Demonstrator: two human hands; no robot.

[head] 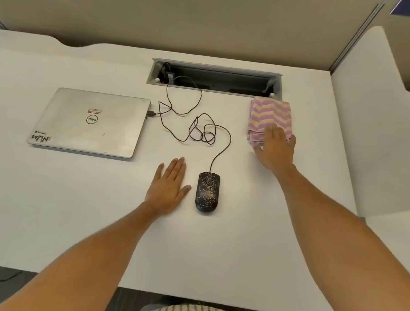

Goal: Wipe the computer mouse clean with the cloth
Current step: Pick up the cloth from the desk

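Head view, left to right: closed silver laptop [91,122] lay on the white desk [48,204]. Left hand [168,186] rested flat, fingers open, holding nothing, just left of the speckled black mouse [207,192]. Mouse cable [194,127] looped back toward the desk's cable tray [215,78]. Right hand [274,148], fingers spread, lay on the near edge of the folded pink striped cloth [269,116], not gripping it.

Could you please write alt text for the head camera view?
The right hand rests open on a folded pink-striped cloth; the left hand lies flat beside a speckled black mouse. A closed laptop sits left.
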